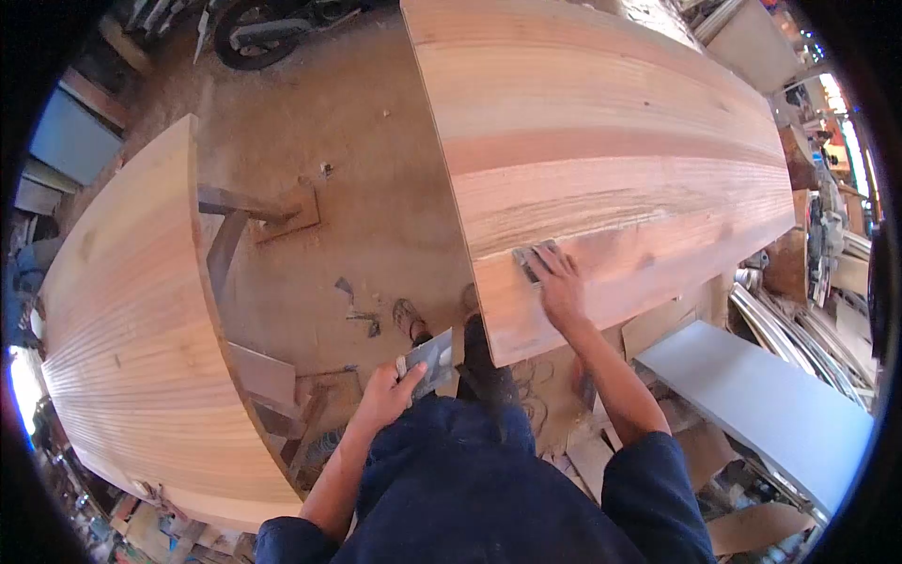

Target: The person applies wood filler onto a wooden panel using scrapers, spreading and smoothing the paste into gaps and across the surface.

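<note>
My right hand (pixel 562 284) presses a small flat grey pad (pixel 532 260) against the face of a large wooden panel (pixel 620 202), close to its near left corner. The fingers lie over the pad, so its exact kind is hard to make out. Rough, paler grain streaks cross the panel just above this hand. In front of my body, my left hand (pixel 387 395) grips a thin grey rectangular plate (pixel 432 363) by its edge, thumb on top. The plate has a pale smear on its face and is held apart from both panels.
A second wooden panel (pixel 141 348) stands to the left, on wooden supports (pixel 225 244). A light blue-grey board (pixel 766 404) lies to the right. Scraps (pixel 362 315) lie on the dusty floor by my feet. A wheel (pixel 249 38) shows at the top.
</note>
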`<state>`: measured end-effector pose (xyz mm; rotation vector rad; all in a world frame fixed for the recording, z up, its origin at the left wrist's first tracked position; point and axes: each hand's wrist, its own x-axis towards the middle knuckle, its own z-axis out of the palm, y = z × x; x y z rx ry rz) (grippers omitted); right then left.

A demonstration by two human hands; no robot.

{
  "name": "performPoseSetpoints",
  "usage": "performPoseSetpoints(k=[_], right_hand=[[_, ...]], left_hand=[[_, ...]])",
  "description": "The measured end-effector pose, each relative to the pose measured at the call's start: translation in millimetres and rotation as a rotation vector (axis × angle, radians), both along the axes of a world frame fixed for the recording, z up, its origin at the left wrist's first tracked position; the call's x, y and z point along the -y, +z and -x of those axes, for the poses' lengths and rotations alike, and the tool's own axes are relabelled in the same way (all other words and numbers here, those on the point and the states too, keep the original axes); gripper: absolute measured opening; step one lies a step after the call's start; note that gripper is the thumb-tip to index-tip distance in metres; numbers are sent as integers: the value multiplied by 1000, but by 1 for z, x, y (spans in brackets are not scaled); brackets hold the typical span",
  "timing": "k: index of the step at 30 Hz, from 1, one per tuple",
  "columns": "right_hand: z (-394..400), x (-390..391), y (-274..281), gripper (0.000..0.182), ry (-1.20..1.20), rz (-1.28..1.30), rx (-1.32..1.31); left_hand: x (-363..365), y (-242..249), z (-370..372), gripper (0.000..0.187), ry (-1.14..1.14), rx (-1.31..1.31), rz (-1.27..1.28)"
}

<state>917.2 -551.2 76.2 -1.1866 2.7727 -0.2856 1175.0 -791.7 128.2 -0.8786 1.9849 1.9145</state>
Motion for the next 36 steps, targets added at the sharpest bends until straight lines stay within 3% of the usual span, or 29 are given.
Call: performPoseSetpoints(k=[5, 7, 11, 12, 16, 17, 20, 23, 27, 30, 33, 36], right_hand=[[-16, 2, 5, 52, -46, 4, 78], [-15, 36, 6, 48, 6, 47, 39], [-28, 47, 25, 47, -19, 18, 130], [-27, 32, 25, 47, -65, 110, 139], [93, -79, 23, 46, -504, -58, -58], [138, -101, 37, 43, -654, 35, -35], [241, -179, 18, 40, -774, 43, -120], [277, -200, 9, 35, -900, -87, -54], [248, -214, 22, 28, -804, -59, 57], [185, -174, -1, 23, -740, -10, 57], [133, -121, 9, 20, -736, 30, 70], [77, -53, 14, 30, -750, -89, 302]], left_hand=[[12, -7, 13, 33, 2, 66, -50], [13, -23, 17, 33, 29, 69, -109], [25, -8, 63, 30, -22, 111, -90], [31, 5, 72, 30, -14, 157, -117], [50, 12, 103, 30, 5, 150, -114], [53, 19, 114, 31, 19, 215, -162], [64, 18, 131, 32, -93, 261, -77], [78, 11, 141, 34, -155, 227, -43], [32, 10, 141, 38, -22, 236, -41], [53, -6, 129, 40, -66, 227, -121], [43, 15, 156, 38, -87, 271, -93], [66, 13, 137, 39, -113, 259, -139]])
